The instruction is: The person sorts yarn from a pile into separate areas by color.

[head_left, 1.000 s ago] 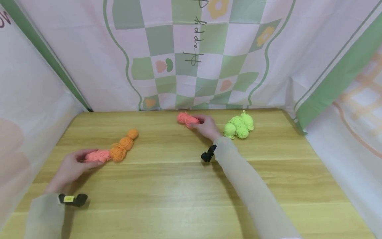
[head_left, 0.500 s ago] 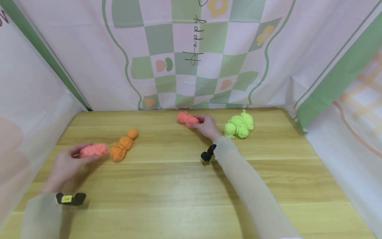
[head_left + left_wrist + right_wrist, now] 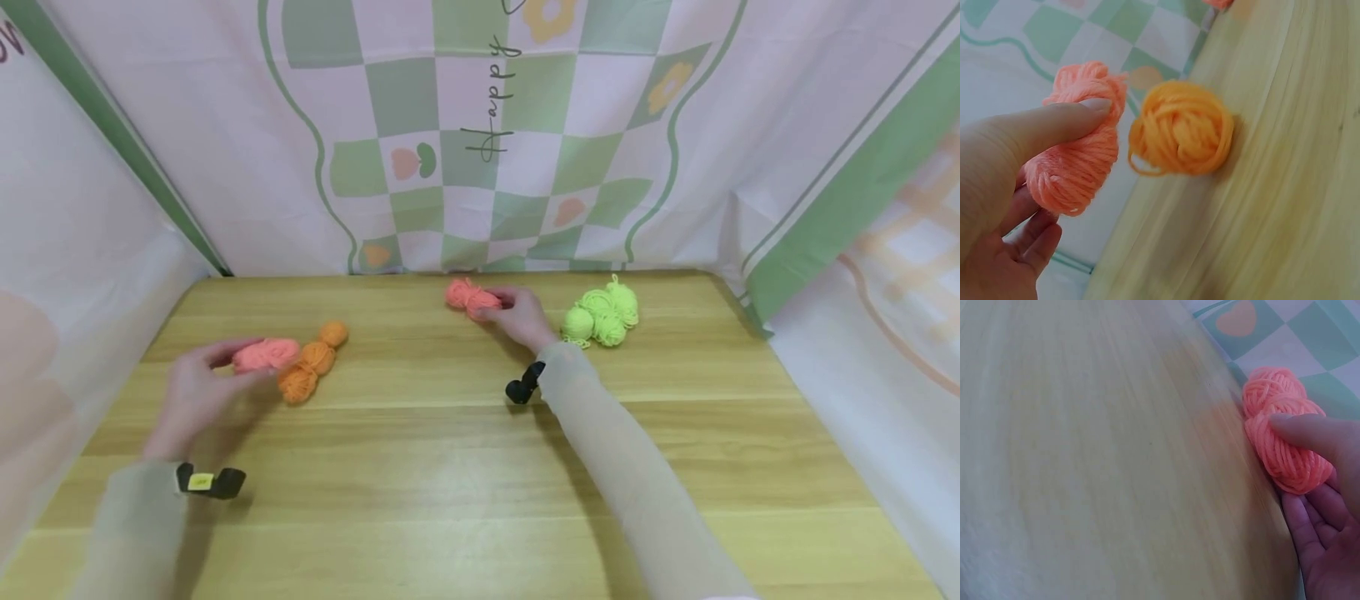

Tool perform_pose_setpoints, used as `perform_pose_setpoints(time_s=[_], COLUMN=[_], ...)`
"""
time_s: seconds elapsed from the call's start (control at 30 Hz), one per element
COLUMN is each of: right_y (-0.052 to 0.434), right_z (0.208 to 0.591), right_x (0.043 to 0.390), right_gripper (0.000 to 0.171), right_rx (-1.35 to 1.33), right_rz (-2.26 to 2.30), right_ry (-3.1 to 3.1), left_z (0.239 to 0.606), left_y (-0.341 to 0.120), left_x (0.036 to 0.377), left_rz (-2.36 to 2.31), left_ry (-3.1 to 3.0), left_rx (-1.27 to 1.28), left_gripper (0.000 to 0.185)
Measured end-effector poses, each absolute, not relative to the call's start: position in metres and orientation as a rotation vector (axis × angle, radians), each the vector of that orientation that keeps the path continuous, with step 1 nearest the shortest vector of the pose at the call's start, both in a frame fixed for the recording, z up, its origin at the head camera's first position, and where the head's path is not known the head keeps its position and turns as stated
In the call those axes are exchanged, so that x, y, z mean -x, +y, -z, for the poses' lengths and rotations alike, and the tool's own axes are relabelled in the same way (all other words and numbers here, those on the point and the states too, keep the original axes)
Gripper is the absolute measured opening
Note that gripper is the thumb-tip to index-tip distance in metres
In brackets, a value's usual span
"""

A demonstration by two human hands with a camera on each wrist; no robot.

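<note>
So your left hand [image 3: 197, 392] pinches one pink skein [image 3: 266, 355] lifted just beside the orange balls [image 3: 311, 367]; your right hand [image 3: 521, 318] grips the other pink skein [image 3: 471, 298] on the table [image 3: 450, 467], left of the green pile [image 3: 602, 315]. Both pinks seem unplaced. The backdrop [image 3: 491, 108] reads "Happy"

bare table [image 3: 450, 467] in front, orange yarn balls [image 3: 311, 367] left, green yarn balls [image 3: 603, 312] right

Staged tabletop booth, wooden surface [image 3: 465, 467] walled by pastel checkered cloth backdrop [image 3: 480, 125] with "Happy" lettering, small yarn skeins laid out
</note>
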State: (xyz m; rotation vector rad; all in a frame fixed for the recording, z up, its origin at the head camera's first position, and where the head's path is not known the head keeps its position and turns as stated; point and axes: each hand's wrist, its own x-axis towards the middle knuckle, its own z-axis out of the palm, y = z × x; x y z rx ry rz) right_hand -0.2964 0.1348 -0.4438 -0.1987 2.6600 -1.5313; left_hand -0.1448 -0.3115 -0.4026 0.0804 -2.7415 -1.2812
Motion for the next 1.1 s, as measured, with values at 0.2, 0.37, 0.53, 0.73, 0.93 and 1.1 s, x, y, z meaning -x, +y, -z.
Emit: perform_pose_setpoints(time_s=[0.2, 0.37, 0.53, 0.73, 0.93, 1.1], right_y=[0.135, 0.134, 0.134, 0.135, 0.135, 0.135], right_z=[0.442, 0.439, 0.439, 0.440, 0.442, 0.442], right_x=[0.296, 0.295, 0.296, 0.297, 0.297, 0.295], right_gripper=[0.052, 0.051, 0.048, 0.048, 0.050, 0.049], right_rx=[0.199, 0.205, 0.208, 0.214, 0.215, 0.217], right_rz=[1.530, 1.546, 1.559, 1.564, 1.563, 1.571], right_ry=[2.667, 2.669, 2.651, 2.663, 2.657, 2.648], left_z=[0.403, 0.402, 0.404, 0.410, 0.411, 0.410], left_y=[-0.299, -0.288, -0.275, -0.259, -0.243, -0.231], left_x=[0.153, 0.160, 0.166, 0.174, 0.180, 0.186], left_rz=[1.251, 1.288, 1.284, 1.313, 1.341, 1.403], left_ry=[-2.725, -2.725, -2.709, -2.683, -2.665, -2.681], left_rx=[-0.048, -0.022, 0.056, 0.120, 0.172, 0.207], left_gripper=[0.067, 0.064, 0.057, 0.054, 0.053, 0.054])
